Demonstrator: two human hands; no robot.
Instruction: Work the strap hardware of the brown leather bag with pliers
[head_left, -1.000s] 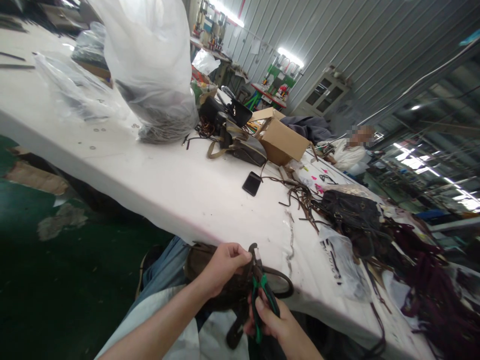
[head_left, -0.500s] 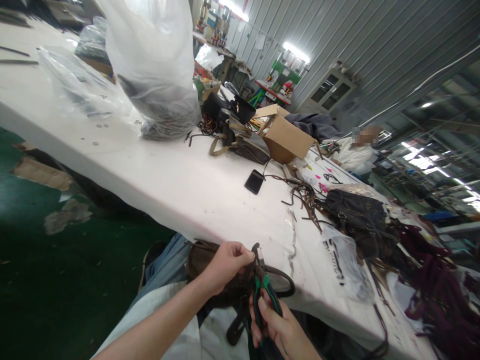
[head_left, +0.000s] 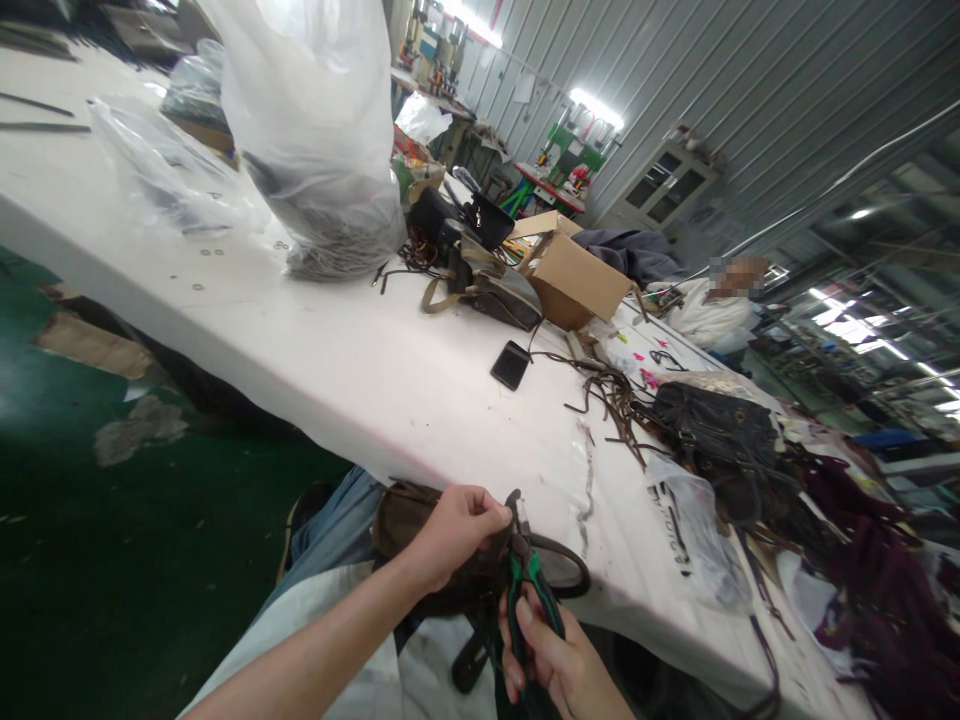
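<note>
My right hand (head_left: 547, 645) grips green-and-black pliers (head_left: 529, 565) by their handles, the jaws pointing up and slightly parted. Beside the jaws, my left hand (head_left: 469, 525) is closed in a pinch on a thin dark end, which looks like a strap tip. A dark brown bag (head_left: 401, 525) lies across the lap against the table edge, partly covered by my left forearm. Its looped handle (head_left: 577, 575) shows to the right of the pliers. What sits between the jaws is too small to make out.
On the white table (head_left: 420, 400) lie a black phone (head_left: 510, 365), brown cords (head_left: 615, 400), a cardboard box (head_left: 574, 270) and a large plastic bag (head_left: 322, 150). Several dark bags (head_left: 712, 430) are heaped to the right. A person (head_left: 712, 310) in white is farther back.
The view has shifted very slightly. Both hands, the pliers and the bag hold nearly the same position.
</note>
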